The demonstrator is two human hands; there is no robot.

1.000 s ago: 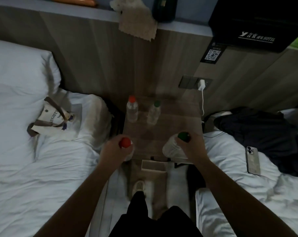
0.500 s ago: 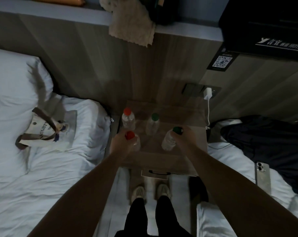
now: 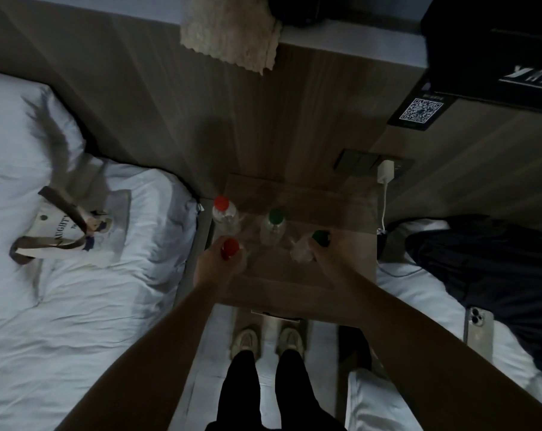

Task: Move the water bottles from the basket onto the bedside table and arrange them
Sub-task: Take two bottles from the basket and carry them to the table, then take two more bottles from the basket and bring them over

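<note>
Hands moved forward, now over the wood-grain bedside table (image 3: 341,209). Left hand (image 3: 215,269) fingers wrap the clear red-capped bottle (image 3: 230,248); right hand (image 3: 333,259) fingers wrap the tilted clear green-capped bottle (image 3: 302,253). Two upright bottles (image 3: 224,214) (image 3: 274,228) stand just beyond the fingertips.

Two red-capped bottles (image 3: 225,216), two green-capped bottles (image 3: 273,228), white bedding (image 3: 77,321).

Both bare forearms are extended forward from the lower edge of the view, converging slightly. The left hand (image 3: 215,267) is closed, its fingers curled round the top of a red-capped bottle (image 3: 231,248), whose cap shows above the fist. The right hand (image 3: 333,259) is wrapped round a green-capped bottle (image 3: 302,253), which is held tilted. The wrists are kept roughly level and well apart.
</note>
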